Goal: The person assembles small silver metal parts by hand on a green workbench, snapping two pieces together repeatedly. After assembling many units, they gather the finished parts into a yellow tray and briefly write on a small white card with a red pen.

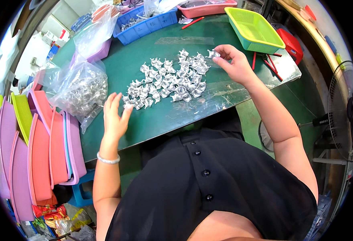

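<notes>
While she sits at the green table (152, 120), this is how it lies from where I stand:

Clips: a loose heap of small silver clips (166, 82) at table centre, its ends reaching toward both hands.
Left hand: left hand (115, 114) at 8 o'clock of the heap, fingers spread apart, tips touching the nearest clips, near the front edge.
Right hand: right hand (233, 62) at 2 o'clock of the heap, thumb and forefinger clamped on one clip (213, 53), lifted just off the pile.
Bag: a clear bag (80, 90) full of silver parts at 9 o'clock, close beside the left hand.
Trays: stacked pink and purple trays (44, 156) overhang the left edge.
Basket: a lime basket (253, 29) at 1 o'clock by the right edge.
Open room: bare green top between heap and front edge, and behind the heap toward the blue bin (144, 24).
</notes>
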Action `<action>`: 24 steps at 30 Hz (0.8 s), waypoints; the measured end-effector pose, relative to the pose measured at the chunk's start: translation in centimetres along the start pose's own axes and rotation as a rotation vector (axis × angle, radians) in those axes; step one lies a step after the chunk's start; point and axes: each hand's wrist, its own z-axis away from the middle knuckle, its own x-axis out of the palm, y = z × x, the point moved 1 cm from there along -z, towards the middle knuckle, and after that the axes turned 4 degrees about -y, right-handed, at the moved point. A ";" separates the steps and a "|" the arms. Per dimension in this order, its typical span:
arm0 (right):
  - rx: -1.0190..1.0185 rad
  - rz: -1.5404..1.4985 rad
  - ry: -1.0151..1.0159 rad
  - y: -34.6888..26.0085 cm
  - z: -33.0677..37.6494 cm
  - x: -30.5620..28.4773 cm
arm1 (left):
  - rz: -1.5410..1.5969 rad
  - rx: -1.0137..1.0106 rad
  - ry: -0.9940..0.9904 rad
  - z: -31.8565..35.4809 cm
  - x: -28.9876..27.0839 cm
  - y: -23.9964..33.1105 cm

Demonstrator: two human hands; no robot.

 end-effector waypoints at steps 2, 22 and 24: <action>-0.026 0.066 0.036 -0.6 0.1 -0.4 | 0.021 -0.027 0.002 1.6 0.3 0.2; -0.041 0.583 0.050 2.4 4.8 1.9 | 0.082 -0.055 0.042 4.3 2.2 1.0; -0.034 0.595 0.050 2.3 4.8 2.0 | 0.078 -0.058 0.039 4.2 2.2 1.1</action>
